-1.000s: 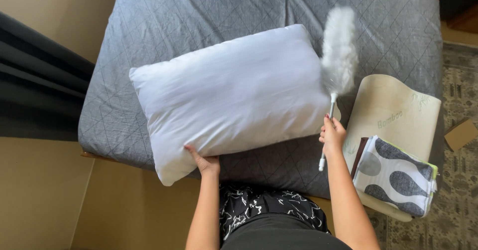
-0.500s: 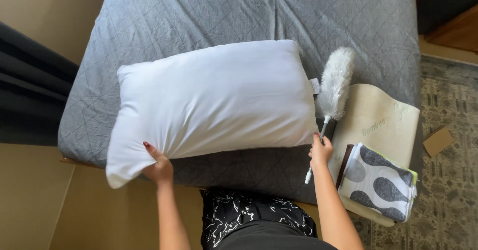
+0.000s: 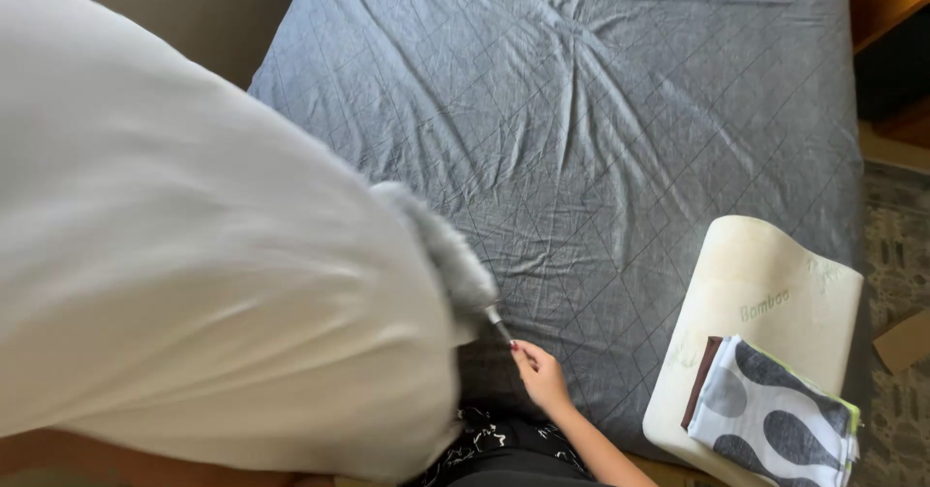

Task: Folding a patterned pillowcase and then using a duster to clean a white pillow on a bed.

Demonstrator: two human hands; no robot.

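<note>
Since half a second ago the white pillow (image 3: 194,254) has lifted off the grey mattress (image 3: 630,157), filling the left of view.

The right hand (image 3: 541,376) closes on the duster (image 3: 441,254), angled up-left against the pillow; the left hand is hidden, probably underneath.

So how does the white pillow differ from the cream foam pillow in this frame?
The white pillow is lifted close to the camera, blurred, filling the left of the view; the cream foam pillow lies flat at the grey bed's right corner. The white pillow is bare, with the duster in the right hand against it; the cream foam pillow bears folded patterned cloths. Both are pale.
</note>
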